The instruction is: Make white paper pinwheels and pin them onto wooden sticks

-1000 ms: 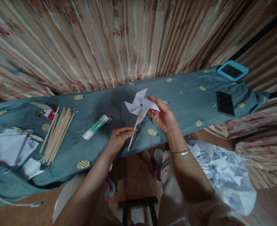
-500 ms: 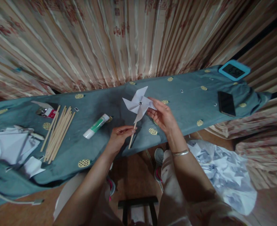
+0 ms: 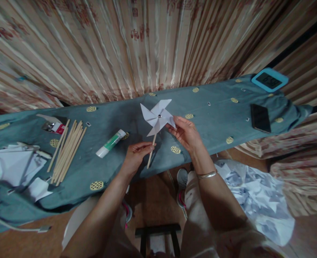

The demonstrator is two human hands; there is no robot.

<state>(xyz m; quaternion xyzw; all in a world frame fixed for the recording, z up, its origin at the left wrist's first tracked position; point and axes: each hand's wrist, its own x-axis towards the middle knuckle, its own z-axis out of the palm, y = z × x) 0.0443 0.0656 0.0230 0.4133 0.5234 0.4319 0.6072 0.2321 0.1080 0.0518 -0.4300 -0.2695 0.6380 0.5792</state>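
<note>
- White pinwheel (image 3: 156, 116), near your head view's centre, has turned slightly clockwise since a second ago.
- Your left hand (image 3: 135, 154) pinches its stick (image 3: 149, 159) at seven o'clock.
- Your right hand (image 3: 187, 133) grips a blade tip (image 3: 170, 120) at four o'clock.
- Green-and-white tube (image 3: 110, 143) lies at eight.

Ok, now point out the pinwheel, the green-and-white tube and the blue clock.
Pinwheel (image 3: 157, 117): head view, on the paper near its centre.
Green-and-white tube (image 3: 110, 143): head view, on its green middle.
Blue clock (image 3: 269, 80): head view, on its dark display.
</note>
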